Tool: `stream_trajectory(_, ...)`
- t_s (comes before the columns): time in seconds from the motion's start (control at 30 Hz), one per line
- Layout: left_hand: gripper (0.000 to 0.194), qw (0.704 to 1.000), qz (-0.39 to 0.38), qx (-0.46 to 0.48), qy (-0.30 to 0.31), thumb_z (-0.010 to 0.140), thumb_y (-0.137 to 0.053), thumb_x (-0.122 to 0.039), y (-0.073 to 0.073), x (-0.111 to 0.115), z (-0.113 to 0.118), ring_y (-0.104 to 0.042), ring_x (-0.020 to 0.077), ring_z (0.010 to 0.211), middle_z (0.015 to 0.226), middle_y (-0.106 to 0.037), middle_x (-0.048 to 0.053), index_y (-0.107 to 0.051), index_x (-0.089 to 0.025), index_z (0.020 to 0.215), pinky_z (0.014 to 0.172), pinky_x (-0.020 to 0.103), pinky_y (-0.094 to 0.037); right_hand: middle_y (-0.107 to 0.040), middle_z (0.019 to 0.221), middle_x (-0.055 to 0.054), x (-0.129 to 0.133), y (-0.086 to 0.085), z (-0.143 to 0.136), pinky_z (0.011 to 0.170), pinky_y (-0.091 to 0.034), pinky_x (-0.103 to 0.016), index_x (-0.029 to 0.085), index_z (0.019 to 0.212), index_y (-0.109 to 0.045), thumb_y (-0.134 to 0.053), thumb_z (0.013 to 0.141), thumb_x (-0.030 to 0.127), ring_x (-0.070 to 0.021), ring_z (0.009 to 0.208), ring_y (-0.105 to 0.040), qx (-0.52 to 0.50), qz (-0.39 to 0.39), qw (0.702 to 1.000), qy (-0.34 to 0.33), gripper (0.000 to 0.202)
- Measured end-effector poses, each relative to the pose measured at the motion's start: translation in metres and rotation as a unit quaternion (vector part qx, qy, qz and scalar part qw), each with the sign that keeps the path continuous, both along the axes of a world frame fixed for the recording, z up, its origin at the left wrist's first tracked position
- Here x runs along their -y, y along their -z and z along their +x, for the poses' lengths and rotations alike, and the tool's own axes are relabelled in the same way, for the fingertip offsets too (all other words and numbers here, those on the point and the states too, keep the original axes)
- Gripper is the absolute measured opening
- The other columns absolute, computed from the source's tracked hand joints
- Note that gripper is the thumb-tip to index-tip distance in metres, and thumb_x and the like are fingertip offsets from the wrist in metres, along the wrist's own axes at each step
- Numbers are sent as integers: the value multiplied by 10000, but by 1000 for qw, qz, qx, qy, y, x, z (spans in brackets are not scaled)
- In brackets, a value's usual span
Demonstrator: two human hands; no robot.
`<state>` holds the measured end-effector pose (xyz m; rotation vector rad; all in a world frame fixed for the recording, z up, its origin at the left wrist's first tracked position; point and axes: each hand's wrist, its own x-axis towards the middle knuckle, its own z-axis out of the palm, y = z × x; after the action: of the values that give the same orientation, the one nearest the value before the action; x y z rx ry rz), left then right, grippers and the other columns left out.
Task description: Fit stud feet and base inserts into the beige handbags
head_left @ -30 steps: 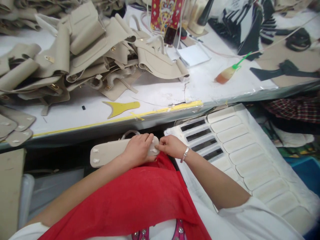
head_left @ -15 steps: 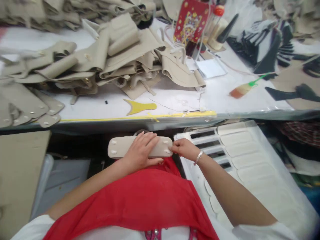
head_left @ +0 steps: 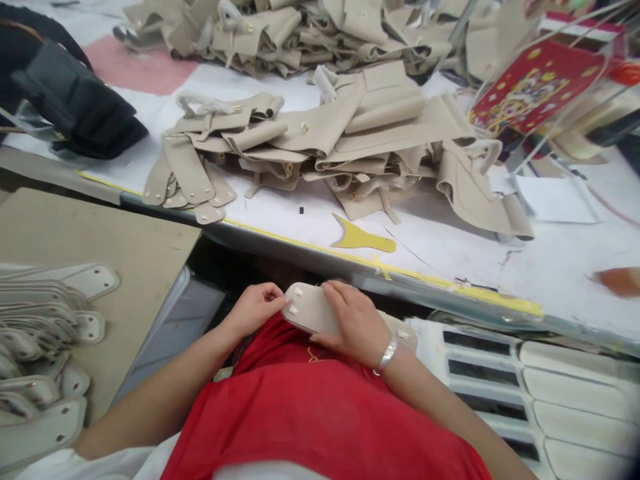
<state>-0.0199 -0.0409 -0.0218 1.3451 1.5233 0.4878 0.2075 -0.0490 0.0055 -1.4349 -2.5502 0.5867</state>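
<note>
An oblong beige piece (head_left: 315,307) with rounded ends and small white tabs near each end lies across the lap, over a red apron (head_left: 320,413). My left hand (head_left: 255,308) is at its left end, thumb and fingers pinched together by the white tabs; whatever is between the fingertips is too small to name. My right hand (head_left: 357,323), with a silver bracelet at the wrist, wraps over the middle of the beige piece, thumb on the near edge.
Beige leather parts (head_left: 320,140) are heaped on the worktable (head_left: 435,250), behind a yellow cutout (head_left: 363,235). A tray of pale oblong pieces (head_left: 575,387) is at the right. Stacked strips (head_left: 45,307) lie on a board at the left. A black bag (head_left: 80,100) stands back left.
The view has turned left. My left hand has gone from the middle of the piece to its left end; my right hand has moved from its right end onto the middle.
</note>
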Motion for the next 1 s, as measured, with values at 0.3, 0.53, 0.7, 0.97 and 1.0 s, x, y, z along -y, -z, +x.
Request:
stream_trajectory(0.3,311,998,-29,60,9,693,-633,-430,15,-9,-11,-452,90,527,577,-546,-18,-573,-128,644,505,202,-345,-473,1283,-187,-4,20,-36,947,-348,-419,96,1293,-423,-667,672,560,-313,1124,-449,16,-17,1000,-9,813)
stream_trajectory(0.53,301,990,-36,135,7,698,-633,-411,24,-7,-17,-424,70,507,564,-506,-39,-534,-132,644,497,191,-334,-472,1275,-176,-1,23,-41,945,-328,-414,87,1280,-426,-650,689,511,-301,1120,-435,21,-8,1000,-10,761)
stream_trajectory(0.7,280,992,-11,128,15,704,-626,-388,27,-6,-19,-428,72,515,570,-508,-35,-539,-128,644,501,191,-336,-475,1252,-182,-3,24,-52,925,-325,-409,81,1281,-408,-620,689,543,-308,1110,-430,39,5,999,-1,780)
stream_trajectory(0.97,280,993,7,115,8,701,-633,-379,30,-4,-21,-433,75,512,567,-527,-23,-555,-119,635,484,185,-338,-544,981,-99,-8,23,-70,766,-356,-339,136,1064,-494,-613,634,490,-250,891,-495,68,-5,997,28,570)
stream_trajectory(1.0,281,993,8,114,7,701,-635,-381,30,-3,-21,-435,76,515,570,-530,-23,-557,-119,638,486,185,-340,-541,975,-95,-8,23,-70,762,-354,-337,139,1057,-492,-615,627,490,-248,887,-493,68,-3,997,30,568)
